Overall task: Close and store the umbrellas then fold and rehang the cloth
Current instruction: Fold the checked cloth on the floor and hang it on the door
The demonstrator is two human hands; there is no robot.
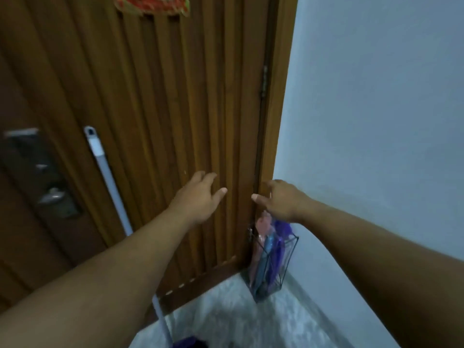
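Note:
A black wire stand [288, 267] sits on the floor in the corner between the wooden door and the wall. Closed umbrellas stand in it: a pink one [261, 234], a blue one [268, 249] and a purple one [282, 232]. My right hand [278, 200] hovers just above their tops with fingers spread, holding nothing. My left hand [198, 197] is held out in front of the door, open and empty, level with the right hand. No cloth is in view.
The slatted wooden door [150, 96] fills the left and centre, with a metal lock plate [47, 187] at left. A white mop handle [110, 182] leans against the door. A pale wall [376, 121] is on the right and marble-patterned floor [238, 317] below.

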